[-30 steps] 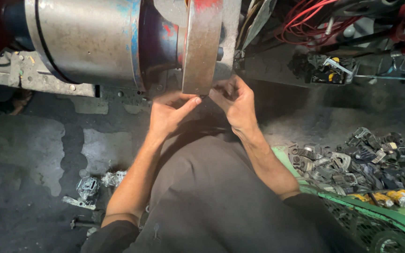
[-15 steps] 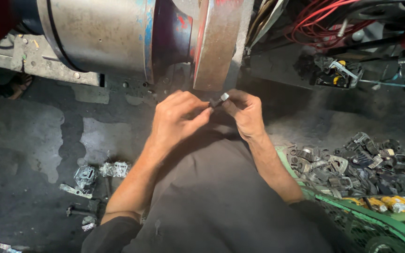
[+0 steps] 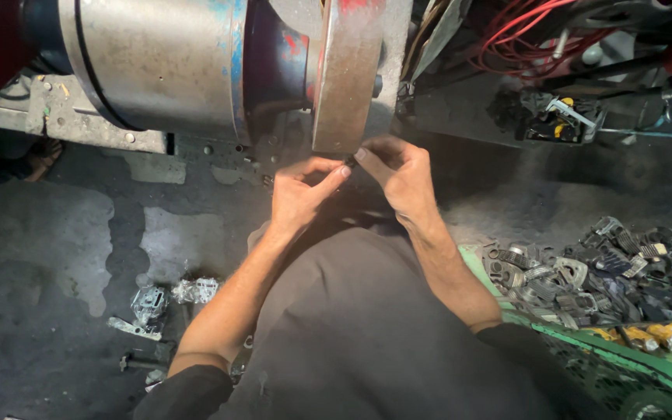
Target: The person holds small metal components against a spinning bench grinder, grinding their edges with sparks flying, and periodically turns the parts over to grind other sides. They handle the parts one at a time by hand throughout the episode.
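In the middle of the frame, the left hand (image 3: 299,194) and the right hand (image 3: 400,175) meet just under the grinding wheel (image 3: 345,74). Each grip is closed, fingertips pinching a small dark piece (image 3: 349,161) at the wheel's lower edge. Metal parts (image 3: 585,268) lie heaped at the right.

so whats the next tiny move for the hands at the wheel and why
Probably ease the small metal piece up against the grinding wheel. Both the left hand and right hand pinch it just below the wheel's rim, seemingly not yet pressed on.
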A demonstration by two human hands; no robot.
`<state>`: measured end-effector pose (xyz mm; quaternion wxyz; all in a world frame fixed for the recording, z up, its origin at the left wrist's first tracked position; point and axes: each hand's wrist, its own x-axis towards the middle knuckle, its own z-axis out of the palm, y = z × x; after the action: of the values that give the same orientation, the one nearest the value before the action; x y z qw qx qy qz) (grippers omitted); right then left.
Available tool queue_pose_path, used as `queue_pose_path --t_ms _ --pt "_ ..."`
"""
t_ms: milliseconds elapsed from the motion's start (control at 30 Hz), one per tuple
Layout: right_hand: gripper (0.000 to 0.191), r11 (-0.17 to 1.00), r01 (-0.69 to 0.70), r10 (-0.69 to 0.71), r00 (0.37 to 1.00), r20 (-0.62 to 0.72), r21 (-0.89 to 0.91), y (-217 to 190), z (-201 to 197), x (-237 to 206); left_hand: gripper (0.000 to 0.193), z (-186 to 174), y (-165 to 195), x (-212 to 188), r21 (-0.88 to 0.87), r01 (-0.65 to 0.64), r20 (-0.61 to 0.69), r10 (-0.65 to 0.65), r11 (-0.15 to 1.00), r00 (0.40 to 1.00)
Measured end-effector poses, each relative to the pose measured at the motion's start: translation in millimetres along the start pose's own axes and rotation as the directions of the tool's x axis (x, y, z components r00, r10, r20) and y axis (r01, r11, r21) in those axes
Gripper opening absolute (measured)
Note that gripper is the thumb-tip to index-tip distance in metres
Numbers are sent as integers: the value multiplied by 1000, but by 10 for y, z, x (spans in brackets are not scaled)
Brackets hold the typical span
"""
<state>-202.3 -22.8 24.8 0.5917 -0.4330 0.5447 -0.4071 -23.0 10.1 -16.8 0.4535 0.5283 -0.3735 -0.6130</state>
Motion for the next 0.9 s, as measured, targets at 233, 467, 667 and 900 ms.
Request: queue_pose_path --t_ms 233,467,667,900 --pt "15 1000 17 -17 1000 0 0 -19 15 1 19 -75 -27 69 -9 -112 20 112 994 993" --pt "16 999 22 -21 1000 -16 33 7 47 24 23 -155 50 134 60 -67 15 66 996 998" --pt "14 999 43 -43 999 -32 -13 170 3 2 18 -142 366 95 302 -246 47 243 921 969" --pt "9 961 54 -92 988 128 272 399 -149 -90 17 -145 850 -196 602 -633 297 600 487 743"
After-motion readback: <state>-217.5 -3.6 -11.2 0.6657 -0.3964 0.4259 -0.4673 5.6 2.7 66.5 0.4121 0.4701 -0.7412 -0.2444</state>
